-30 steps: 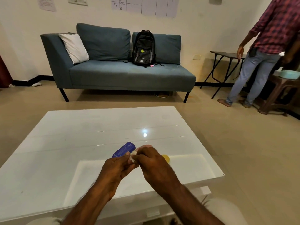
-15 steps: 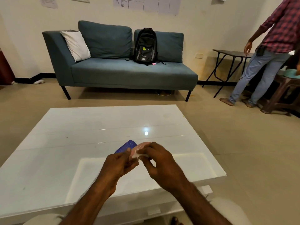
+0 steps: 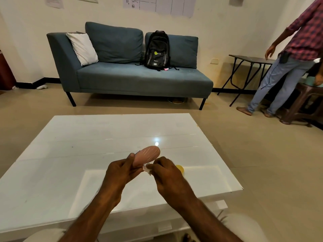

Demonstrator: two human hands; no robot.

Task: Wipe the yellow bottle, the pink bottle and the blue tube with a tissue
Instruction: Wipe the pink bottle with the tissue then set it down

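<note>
Pink plastic shows at the centre of the frame: the pink bottle (image 3: 146,156) is lifted above the glossy white worktop (image 3: 73,154), tilted so its rounded end points to the upper right. The left hand (image 3: 122,169) has a closed grip on the bottle's lower end, the thumb lying up along its left side and the fingers curled beneath it. The left forearm rises from the bottom edge of the frame towards the centre, wrist bent slightly inward.

The right hand (image 3: 166,173) pinches a small crumpled white tissue (image 3: 146,168) between thumb and fingertips, a narrow, tight grip. The tissue touches the bottle's lower right edge, just beside the left hand's fingers. The right forearm comes in from the lower right, and the back of the hand faces the camera with the knuckles raised.

Behind the bottle's left edge a thin sliver of the blue tube (image 3: 137,152) peeks out; how it lies cannot be told. Just right of the right hand, part of the yellow bottle (image 3: 180,168) shows on the worktop, mostly hidden by the knuckles.

In the upper half of the frame stands a blue-grey sofa (image 3: 132,79) with a white cushion (image 3: 82,48) and a black backpack (image 3: 157,49). At the upper right a person (image 3: 290,55) in a checked shirt and jeans stands beside a small dark folding table (image 3: 251,60).
</note>
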